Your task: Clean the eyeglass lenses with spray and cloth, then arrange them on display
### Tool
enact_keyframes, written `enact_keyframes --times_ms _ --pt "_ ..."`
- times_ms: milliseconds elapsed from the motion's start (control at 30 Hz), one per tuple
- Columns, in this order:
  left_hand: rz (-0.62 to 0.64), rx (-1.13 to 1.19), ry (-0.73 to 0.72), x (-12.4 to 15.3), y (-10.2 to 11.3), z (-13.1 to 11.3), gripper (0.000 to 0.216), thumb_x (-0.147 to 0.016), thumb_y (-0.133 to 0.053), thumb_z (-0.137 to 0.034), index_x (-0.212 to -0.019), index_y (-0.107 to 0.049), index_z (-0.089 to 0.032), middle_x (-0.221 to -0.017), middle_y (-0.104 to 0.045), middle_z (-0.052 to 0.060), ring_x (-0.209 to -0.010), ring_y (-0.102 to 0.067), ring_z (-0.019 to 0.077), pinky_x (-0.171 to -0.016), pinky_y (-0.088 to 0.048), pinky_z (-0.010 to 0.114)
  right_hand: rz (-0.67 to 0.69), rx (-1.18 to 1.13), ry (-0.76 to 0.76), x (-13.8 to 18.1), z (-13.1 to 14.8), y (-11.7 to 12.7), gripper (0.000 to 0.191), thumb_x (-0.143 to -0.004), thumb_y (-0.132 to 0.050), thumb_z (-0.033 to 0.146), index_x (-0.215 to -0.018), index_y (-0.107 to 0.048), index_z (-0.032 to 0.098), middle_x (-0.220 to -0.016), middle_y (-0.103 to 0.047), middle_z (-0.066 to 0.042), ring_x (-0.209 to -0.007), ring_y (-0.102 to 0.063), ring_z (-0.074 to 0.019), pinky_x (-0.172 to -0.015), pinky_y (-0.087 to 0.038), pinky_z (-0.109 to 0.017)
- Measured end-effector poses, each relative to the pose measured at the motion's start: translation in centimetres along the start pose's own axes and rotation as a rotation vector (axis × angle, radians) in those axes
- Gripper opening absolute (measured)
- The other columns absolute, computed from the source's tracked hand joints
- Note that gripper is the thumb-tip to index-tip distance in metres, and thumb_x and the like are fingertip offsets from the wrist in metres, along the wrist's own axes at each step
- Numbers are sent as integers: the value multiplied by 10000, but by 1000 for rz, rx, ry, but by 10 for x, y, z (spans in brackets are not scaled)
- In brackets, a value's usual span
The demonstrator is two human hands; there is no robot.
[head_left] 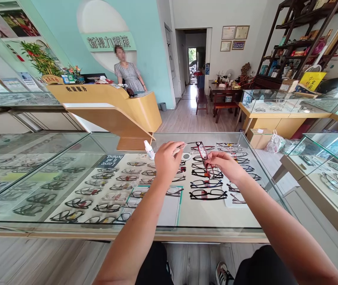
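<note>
One pair of eyeglasses [202,151] in the right hand's [223,162] grip, left hand's [169,156] unclear.

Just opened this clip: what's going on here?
Over a glass display case, a person's right hand holds up a pair of glasses. The left hand is pinched close by; what it grips is too small to tell. A white bottle stands beside it on the glass. Another person stands behind the far desk.
</note>
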State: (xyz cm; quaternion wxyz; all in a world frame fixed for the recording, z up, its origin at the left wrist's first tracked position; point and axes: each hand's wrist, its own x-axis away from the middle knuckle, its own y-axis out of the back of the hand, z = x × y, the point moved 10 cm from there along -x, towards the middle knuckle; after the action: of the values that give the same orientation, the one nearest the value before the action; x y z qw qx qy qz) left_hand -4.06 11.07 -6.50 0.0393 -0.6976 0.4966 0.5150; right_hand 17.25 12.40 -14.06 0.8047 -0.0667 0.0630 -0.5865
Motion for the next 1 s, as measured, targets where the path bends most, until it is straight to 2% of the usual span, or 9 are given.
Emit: enact_keyframes --times_ms 133,267,333,433,533,600,700,800,1000 --pt "-76 15 25 -1 7 0 172 -1029 -661 -288 -1124 -795 -237 -1151 -794 93 -1060 -735 257 -937 -572 391 15 8 44 2 6 -1 294 -764 -905 465 -841 -721 249 -918 -806 -19 -962 -721 -229 -882 -493 -366" --pt "-205 6 49 0 23 0 147 -1011 -697 -332 -1089 -765 -228 -1128 -731 85 -910 -683 211 -879 -565 358 24 -89 89 3 14 3 293 -817 -894 479 -878 -697 270 -1073 -840 -39 -1163 -746 -265 -956 -540 -390" --pt "-138 63 47 0 16 -1 136 -1020 -686 -322 -1089 -758 -230 -1033 -729 59 -873 -676 196 -872 -556 337 41 -162 109 4 18 5 276 -845 -887 462 -898 -687 281 -1149 -841 -46 -1263 -728 -272 -1017 -550 -414" --pt "101 185 -14 3 -11 -11 183 -1034 -676 -322 -1170 -773 -247 -949 -726 34 -849 -685 182 -852 -546 312 55 -214 118 5 22 6 276 -868 -880 458 -915 -662 296 -1235 -831 -49 -1323 -711 -271 -1062 -550 -444" --pt "308 232 -104 14 -39 -27 265 -1039 -671 -328 -1274 -785 -282 -979 -735 39 -842 -688 180 -845 -543 311 74 -194 134 7 26 3 307 -867 -875 491 -915 -638 302 -1284 -821 -51 -1332 -709 -288 -1060 -562 -476" --pt "386 218 -149 21 -52 -35 300 -1035 -679 -331 -1313 -787 -303 -1004 -744 47 -870 -701 192 -847 -544 320 94 -179 140 8 27 -1 319 -870 -867 514 -923 -637 300 -1327 -812 -55 -1315 -716 -295 -1040 -572 -484" --pt "416 177 -165 26 -59 -38 304 -1029 -699 -353 -1314 -797 -316 -1015 -758 57 -901 -721 215 -844 -545 333 117 -174 135 9 25 -6 323 -874 -860 531 -948 -646 300 -1392 -792 -59 -1274 -731 -295 -1019 -581 -490" --pt "393 173 -116 23 -57 -32 257 -1029 -711 -373 -1260 -809 -315 -1036 -779 56 -919 -743 223 -852 -546 333 113 -189 149 9 26 -5 307 -880 -857 519 -949 -652 300 -1408 -786 -53 -1303 -721 -296 -1070 -565 -505" --pt "313 187 -26 18 -47 -22 227 -1022 -734 -487 -1060 -816 -279 -998 -792 56 -909 -739 230 -829 -520 338 9 -216 237 9 35 11 250 -908 -826 501 -962 -681 304 -1472 -752 -44 -1365 -685 -285 -1150 -541 -504"
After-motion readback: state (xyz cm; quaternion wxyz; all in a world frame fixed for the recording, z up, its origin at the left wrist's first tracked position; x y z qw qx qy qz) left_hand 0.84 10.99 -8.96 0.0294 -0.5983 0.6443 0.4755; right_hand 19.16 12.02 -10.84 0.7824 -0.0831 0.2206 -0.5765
